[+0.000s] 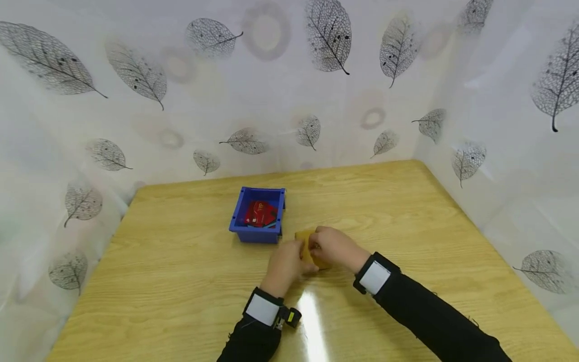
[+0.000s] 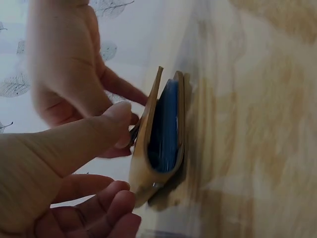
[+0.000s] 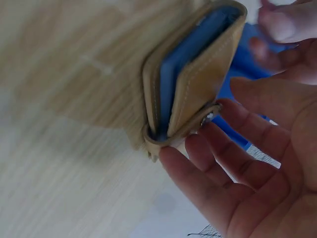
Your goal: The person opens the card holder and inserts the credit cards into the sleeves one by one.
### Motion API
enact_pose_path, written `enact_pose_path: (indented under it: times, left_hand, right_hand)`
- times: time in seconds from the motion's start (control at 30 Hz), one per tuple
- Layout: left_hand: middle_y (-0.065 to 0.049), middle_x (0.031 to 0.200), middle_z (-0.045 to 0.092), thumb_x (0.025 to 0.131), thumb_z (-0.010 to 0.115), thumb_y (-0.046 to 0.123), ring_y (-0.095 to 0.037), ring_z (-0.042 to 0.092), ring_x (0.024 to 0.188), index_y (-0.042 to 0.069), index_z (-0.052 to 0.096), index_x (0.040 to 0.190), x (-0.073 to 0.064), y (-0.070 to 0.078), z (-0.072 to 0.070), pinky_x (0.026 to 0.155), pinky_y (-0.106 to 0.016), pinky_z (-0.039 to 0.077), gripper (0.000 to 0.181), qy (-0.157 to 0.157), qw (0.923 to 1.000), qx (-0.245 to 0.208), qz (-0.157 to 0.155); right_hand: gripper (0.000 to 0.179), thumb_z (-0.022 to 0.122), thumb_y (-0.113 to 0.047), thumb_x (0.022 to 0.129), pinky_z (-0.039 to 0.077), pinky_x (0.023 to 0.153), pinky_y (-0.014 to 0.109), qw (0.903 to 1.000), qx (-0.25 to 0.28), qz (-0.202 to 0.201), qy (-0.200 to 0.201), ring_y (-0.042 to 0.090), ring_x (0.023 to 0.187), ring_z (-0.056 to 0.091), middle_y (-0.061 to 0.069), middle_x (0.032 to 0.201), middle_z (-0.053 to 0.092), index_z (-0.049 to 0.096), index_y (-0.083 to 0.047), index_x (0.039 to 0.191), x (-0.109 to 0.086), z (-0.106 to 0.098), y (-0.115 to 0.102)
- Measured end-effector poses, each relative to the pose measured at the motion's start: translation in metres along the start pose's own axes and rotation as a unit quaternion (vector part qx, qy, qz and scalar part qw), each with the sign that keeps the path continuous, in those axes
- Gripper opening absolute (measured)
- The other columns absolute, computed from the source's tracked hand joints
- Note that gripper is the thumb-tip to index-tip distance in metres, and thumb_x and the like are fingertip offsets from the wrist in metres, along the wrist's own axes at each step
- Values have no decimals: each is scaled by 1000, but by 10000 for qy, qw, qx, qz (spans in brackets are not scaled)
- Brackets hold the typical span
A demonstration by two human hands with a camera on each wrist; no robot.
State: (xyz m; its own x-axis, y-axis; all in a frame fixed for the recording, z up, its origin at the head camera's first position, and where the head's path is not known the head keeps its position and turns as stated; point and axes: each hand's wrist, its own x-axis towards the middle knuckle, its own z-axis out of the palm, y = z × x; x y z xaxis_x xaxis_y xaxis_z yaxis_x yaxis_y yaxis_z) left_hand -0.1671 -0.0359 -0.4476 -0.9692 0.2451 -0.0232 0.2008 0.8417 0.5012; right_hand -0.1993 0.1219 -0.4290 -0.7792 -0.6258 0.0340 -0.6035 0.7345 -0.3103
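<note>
A tan leather card wallet [image 1: 306,251] with blue inside lies close over the table in front of me. Its open edge and blue inner pocket [image 2: 166,130] face the left wrist camera. My left hand [image 1: 284,264] holds it by the folded end, thumb along the near side. On the other side, my right hand [image 1: 336,246] has its fingertips on the strap [image 3: 181,133], right beside a metal snap [image 3: 207,118]. The right thumb reaches over toward the upper face. In the head view, the fingers cover much of the wallet.
Behind the hands and to the left stands a blue plastic bin [image 1: 241,207] with a red card [image 1: 261,213] in it. The wooden table [image 1: 181,281] meets a leaf-patterned curtain [image 1: 271,125] at the back and sides.
</note>
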Motion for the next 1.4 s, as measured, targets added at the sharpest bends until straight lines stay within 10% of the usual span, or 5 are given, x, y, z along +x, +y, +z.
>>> enact_pose_path:
  times: [0.37,0.63,1.03,1.3,1.4]
  left_hand:
    - [-12,92,70,66,89,26,-30,65,83,5,68,110,0,7,8,67,-39,51,53,261,9994,235,16]
    - [-20,110,68,67,89,22,-37,64,98,3,62,129,6,5,4,81,-45,51,70,154,9996,-136,-185]
    - [-20,115,67,73,86,31,-35,64,100,1,59,132,7,8,4,83,-44,51,71,-90,9993,100,-337]
    - [-18,97,58,76,74,59,-32,57,88,-5,71,87,13,28,17,68,-40,51,65,751,9933,720,-499]
    - [-18,102,53,71,74,65,-31,53,94,-6,68,94,18,39,26,67,-38,52,75,730,9862,1193,-881]
  right_hand:
    - [27,70,-22,89,51,53,37,9879,-1142,490,932,25,60,58,11,69,57,59,-2,75,5,13,-10]
    - [16,65,-2,86,53,55,36,9817,-1851,260,368,20,60,58,8,66,58,60,-4,71,11,11,-9]
    - [27,53,-8,94,32,49,23,9874,672,1374,400,11,50,38,-3,57,42,54,-9,66,2,-3,21]
    - [7,61,-9,88,40,53,29,9787,198,2042,56,16,57,48,4,68,56,61,-3,85,-17,-6,41]
    - [5,63,-9,87,44,57,31,9815,190,1905,-22,17,62,52,6,74,61,63,-3,87,-18,-3,41]
